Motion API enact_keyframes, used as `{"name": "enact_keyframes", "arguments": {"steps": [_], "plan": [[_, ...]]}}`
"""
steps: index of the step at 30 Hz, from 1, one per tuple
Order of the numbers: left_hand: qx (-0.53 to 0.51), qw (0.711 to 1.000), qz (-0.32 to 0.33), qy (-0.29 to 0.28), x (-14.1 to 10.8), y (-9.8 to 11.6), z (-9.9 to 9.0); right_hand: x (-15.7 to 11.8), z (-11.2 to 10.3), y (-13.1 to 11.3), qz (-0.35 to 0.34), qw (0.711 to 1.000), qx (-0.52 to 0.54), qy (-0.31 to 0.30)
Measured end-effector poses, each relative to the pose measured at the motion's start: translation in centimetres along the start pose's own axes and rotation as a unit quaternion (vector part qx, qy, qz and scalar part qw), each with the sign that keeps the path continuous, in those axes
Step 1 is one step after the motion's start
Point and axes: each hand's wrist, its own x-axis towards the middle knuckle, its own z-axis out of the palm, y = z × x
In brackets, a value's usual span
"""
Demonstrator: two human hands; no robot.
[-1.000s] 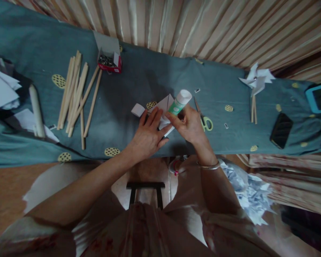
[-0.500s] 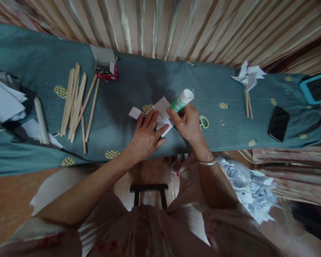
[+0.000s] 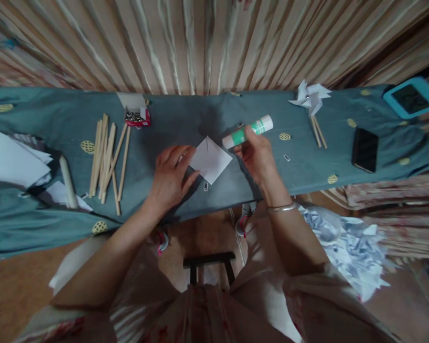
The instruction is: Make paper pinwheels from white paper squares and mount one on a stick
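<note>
My left hand [image 3: 173,174] is over the table, left of a small white paper square [image 3: 211,162] with a slit or crease near its upper corner. Its fingers curve with the thumb apart, near the square's left corner. A bit of a small white cap [image 3: 182,156] shows between those fingers; whether they touch it is unclear. My right hand [image 3: 257,155] grips a green and white glue stick [image 3: 262,125], tilted with its pale lower end toward the square but apart from it.
Wooden sticks [image 3: 103,162] and a red box of metal pins [image 3: 137,117] lie to the left. Beyond them are paper sheets [image 3: 12,159]. Rightward are a paper pinwheel [image 3: 309,97], a phone [image 3: 365,150] and a blue-framed device [image 3: 413,97]. A bag of folded paper [image 3: 350,247] stands below.
My left hand has let go of the paper square and moved left over the cap. My right hand has lifted the glue stick off the square and tipped it flatter.
</note>
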Motion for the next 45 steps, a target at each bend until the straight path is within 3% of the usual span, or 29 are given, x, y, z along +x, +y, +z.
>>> {"name": "enact_keyframes", "arguments": {"steps": [3,10,14,21,28,45], "plan": [[0.036,0.997,-0.056,0.038,-0.3,-2.0,-0.5,-0.3,0.1,-0.2,0.005,1.000,0.021,-0.008],[0.006,0.995,-0.102,0.006,-0.5,-4.1,0.3,-2.0,1.5,-1.6,0.061,0.994,0.093,-0.012],[-0.044,0.992,-0.121,-0.002,0.0,-3.5,0.2,-2.9,1.9,-2.2,0.072,0.991,0.113,-0.030],[-0.149,0.984,-0.097,0.024,0.1,-1.3,0.4,-3.1,2.6,-1.6,0.069,0.991,0.106,-0.040],[-0.227,0.966,-0.117,0.041,0.3,-0.9,1.0,-2.5,3.5,-0.8,0.090,0.983,0.149,-0.064],[-0.232,0.968,-0.088,0.049,0.8,-0.1,1.9,-2.3,3.3,-0.4,0.061,0.985,0.142,-0.074]]}}
